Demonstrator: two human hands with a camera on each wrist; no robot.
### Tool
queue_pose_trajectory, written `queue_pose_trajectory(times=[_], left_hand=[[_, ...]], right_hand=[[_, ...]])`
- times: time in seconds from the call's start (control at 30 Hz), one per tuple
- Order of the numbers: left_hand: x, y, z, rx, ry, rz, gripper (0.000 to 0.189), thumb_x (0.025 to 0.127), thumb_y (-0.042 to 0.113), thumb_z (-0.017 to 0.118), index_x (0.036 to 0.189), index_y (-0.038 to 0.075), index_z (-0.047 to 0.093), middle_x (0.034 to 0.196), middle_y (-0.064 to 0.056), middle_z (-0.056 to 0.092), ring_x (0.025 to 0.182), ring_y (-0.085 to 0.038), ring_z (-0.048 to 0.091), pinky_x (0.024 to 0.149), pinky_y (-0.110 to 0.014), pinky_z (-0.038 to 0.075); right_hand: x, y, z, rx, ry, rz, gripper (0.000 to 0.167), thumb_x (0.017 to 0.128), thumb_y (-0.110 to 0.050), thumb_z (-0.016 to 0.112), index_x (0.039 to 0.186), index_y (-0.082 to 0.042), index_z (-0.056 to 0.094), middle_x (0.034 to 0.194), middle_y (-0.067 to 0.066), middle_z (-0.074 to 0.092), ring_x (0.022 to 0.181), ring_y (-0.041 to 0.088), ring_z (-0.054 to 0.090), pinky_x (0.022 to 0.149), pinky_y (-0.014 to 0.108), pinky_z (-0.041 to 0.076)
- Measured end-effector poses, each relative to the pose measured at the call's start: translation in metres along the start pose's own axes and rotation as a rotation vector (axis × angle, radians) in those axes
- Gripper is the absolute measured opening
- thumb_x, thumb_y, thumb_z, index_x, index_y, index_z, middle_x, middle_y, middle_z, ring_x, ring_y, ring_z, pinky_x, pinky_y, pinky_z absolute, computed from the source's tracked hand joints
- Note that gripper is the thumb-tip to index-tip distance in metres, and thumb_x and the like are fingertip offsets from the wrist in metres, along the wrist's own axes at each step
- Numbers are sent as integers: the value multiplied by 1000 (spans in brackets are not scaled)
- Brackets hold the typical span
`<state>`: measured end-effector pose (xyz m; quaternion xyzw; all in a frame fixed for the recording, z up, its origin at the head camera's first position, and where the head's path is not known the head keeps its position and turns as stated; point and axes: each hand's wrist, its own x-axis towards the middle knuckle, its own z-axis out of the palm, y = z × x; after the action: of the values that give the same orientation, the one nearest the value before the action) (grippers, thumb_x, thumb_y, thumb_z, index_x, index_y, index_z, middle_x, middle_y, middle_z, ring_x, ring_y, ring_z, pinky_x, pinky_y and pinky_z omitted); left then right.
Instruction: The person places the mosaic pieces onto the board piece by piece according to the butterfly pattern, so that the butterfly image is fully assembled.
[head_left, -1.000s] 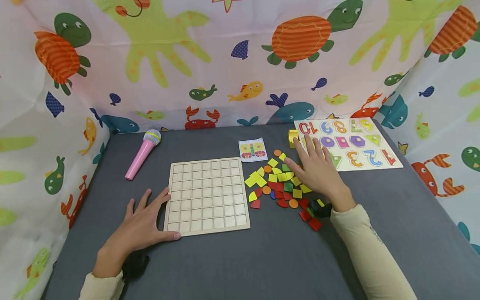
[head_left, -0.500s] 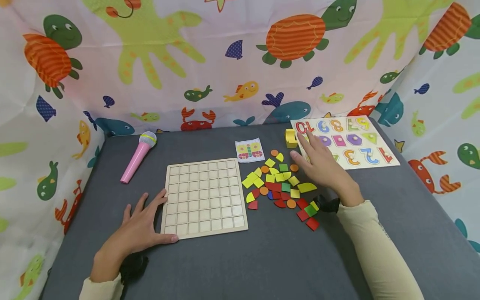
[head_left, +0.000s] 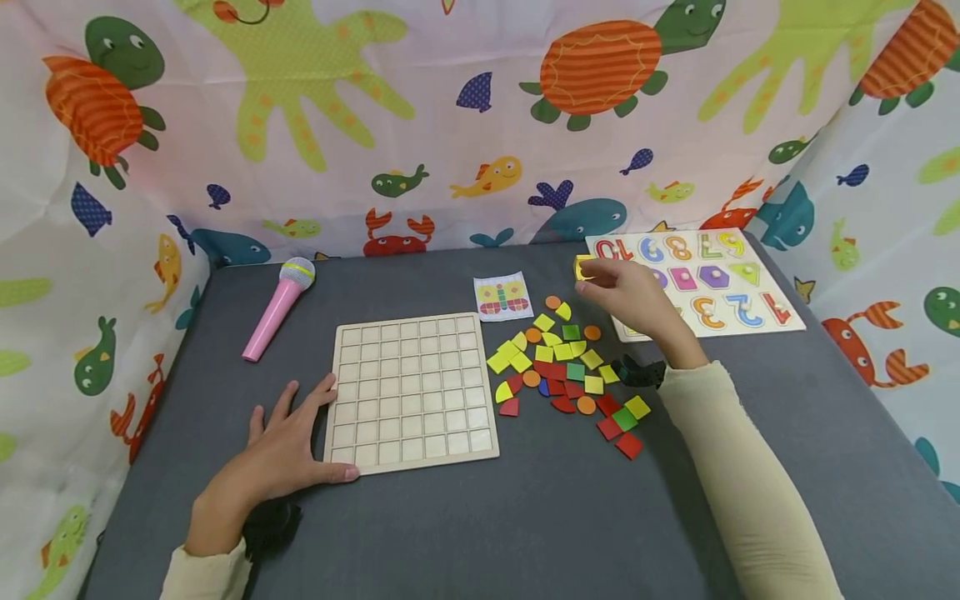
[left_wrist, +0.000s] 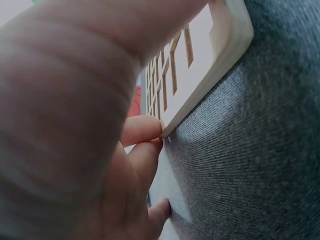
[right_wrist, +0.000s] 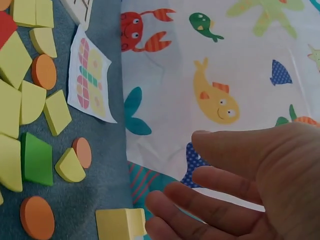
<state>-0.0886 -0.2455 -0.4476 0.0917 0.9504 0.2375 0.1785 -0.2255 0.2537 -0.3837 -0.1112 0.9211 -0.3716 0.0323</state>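
My left hand (head_left: 281,454) rests at the left side of a pale wooden grid board (head_left: 412,392), fingers spread. Its thumb lies at the near left corner and its index fingertip touches the left edge. In the left wrist view, fingertips touch the rim of the board (left_wrist: 200,90). My right hand (head_left: 637,300) hovers at the back right with fingers loosely bent and nothing held. It is beside a yellow block (head_left: 581,265), partly hidden by the fingers in the head view. The right wrist view has the yellow block (right_wrist: 115,223) by the fingertips; whether they touch, I cannot tell.
Loose flat tiles (head_left: 562,352) in yellow, red, green and orange lie right of the board. Behind them is a butterfly picture card (head_left: 502,297). A number puzzle (head_left: 750,325) lies at the back right, a pink toy microphone (head_left: 277,308) at the left. A patterned curtain (head_left: 315,208) surrounds the table.
My right hand has lifted from over the tiles and moved back to the yellow block, its fingers now more bent. My left hand stays at the board.
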Motion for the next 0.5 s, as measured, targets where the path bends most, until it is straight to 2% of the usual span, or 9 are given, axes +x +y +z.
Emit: queue_pose_trajectory(times=[0.17, 0.27, 0.4, 0.5], left_hand=[[0, -3, 2, -19, 0, 1, 137, 70, 72, 91, 171, 13, 21, 173, -25, 23, 156, -61, 3, 108, -87, -6], [-1, -3, 2, -17, -1, -2, 135, 70, 72, 91, 171, 13, 23, 174, -25, 21, 156, -60, 4, 109, -86, -6], [-1, -3, 1, -13, 1, 2, 135, 70, 70, 92, 171, 13, 23, 173, -25, 21, 156, -60, 4, 109, -86, -5], [-1, -3, 1, -15, 1, 2, 134, 70, 69, 92, 170, 12, 23, 173, -25, 21, 156, -60, 3, 108, -86, -6]], right_hand=[[11, 2, 8, -3, -41, 24, 46, 106, -19, 69, 146, 4, 62, 139, 24, 67, 123, 41, 66, 101, 56, 55], [17, 4, 16, -54, -72, 48, 44, 105, -16, 70, 142, 7, 64, 132, 25, 69, 116, 40, 67, 98, 55, 56], [23, 8, 29, -159, -98, 79, 36, 104, -15, 72, 130, 9, 70, 112, 24, 73, 94, 35, 68, 84, 48, 59], [26, 11, 36, -224, -109, 92, 29, 103, -17, 73, 116, 9, 74, 93, 19, 71, 76, 30, 63, 69, 40, 56]])
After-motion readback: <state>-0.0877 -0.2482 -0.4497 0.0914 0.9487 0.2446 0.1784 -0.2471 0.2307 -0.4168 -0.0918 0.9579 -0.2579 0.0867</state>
